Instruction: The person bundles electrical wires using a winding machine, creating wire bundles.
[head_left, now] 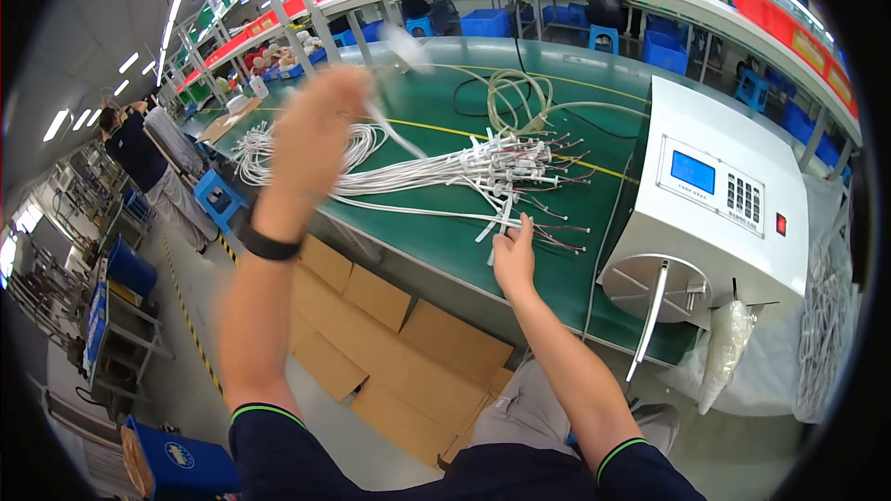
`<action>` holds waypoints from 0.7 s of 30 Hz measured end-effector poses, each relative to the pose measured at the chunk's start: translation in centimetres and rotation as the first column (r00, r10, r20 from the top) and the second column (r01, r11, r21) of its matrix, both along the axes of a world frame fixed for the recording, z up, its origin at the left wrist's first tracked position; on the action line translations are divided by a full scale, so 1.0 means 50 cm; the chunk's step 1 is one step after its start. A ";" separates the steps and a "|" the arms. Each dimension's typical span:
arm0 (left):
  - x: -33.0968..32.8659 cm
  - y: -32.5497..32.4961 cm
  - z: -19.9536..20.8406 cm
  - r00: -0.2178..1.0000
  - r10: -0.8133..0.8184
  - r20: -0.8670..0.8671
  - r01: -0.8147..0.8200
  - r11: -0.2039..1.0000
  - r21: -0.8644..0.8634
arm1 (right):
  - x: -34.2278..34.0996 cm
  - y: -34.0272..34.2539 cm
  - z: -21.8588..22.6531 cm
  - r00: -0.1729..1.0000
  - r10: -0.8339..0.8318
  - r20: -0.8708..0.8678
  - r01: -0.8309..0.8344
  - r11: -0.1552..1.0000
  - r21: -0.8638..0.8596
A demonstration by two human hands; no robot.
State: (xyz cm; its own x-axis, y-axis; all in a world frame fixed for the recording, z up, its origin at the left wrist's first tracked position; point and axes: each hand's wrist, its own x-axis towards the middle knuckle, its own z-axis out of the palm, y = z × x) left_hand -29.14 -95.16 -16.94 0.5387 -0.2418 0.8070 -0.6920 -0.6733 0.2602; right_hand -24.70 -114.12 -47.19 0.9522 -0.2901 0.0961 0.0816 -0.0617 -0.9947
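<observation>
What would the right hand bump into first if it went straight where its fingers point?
The right hand would probably meet the bunched white cable ends first; they lie just beyond it, though exact depth is hard to judge.

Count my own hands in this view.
2. The left hand, raised and blurred, is left of centre; the right hand is at the white cables, right of centre. Neither seems hidden.

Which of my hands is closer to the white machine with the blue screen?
Right. Your right hand is at the white cables, left of the white machine; your left hand, blurred, is raised farther left.
</observation>
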 end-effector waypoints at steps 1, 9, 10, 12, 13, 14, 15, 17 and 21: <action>0.013 -0.009 -0.054 0.981 -0.184 0.055 0.173 0.972 0.162 | -0.037 0.000 0.005 0.991 0.014 0.130 -0.028 0.995 0.100; -0.094 -0.144 -0.321 0.878 -0.420 -0.230 0.479 0.772 0.419 | -0.558 -0.207 0.194 0.626 0.492 0.605 -0.234 0.859 -0.456; -0.105 -0.157 -0.327 0.875 -0.424 -0.234 0.485 0.770 0.416 | -0.570 -0.223 0.222 0.631 0.489 0.602 -0.232 0.859 -0.456; -0.144 -0.179 -0.316 0.825 -0.498 -0.268 0.564 0.695 0.446 | -0.563 -0.243 0.292 0.675 0.452 0.583 0.128 0.707 -0.695; -0.158 -0.195 -0.310 0.824 -0.500 -0.266 0.565 0.694 0.446 | -0.552 -0.238 0.322 0.736 0.449 0.507 0.194 0.577 -0.793; -0.173 -0.209 -0.305 0.802 -0.543 -0.251 0.595 0.682 0.425 | -0.541 -0.232 0.338 0.802 0.419 0.426 0.169 0.525 -0.834; -0.182 -0.220 -0.303 0.775 -0.587 -0.232 0.626 0.666 0.406 | -0.539 -0.226 0.347 0.860 0.377 0.345 0.142 0.471 -0.871; -0.193 -0.240 -0.303 0.776 -0.592 -0.217 0.621 0.659 0.424 | -0.540 -0.241 0.320 0.888 0.355 0.292 0.112 0.448 -0.887; -0.234 -0.297 -0.303 0.728 -0.646 -0.228 0.673 0.613 0.413 | -0.549 -0.273 0.317 0.907 0.337 0.254 0.127 0.357 -0.925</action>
State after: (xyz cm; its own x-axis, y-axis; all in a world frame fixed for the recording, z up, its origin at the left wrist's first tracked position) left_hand -40.86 -109.99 -32.07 0.1268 -0.8631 0.4888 -0.9905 -0.0838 0.1090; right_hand -52.13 -127.78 -31.36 0.7878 0.3008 0.5375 0.4663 -0.8614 -0.2015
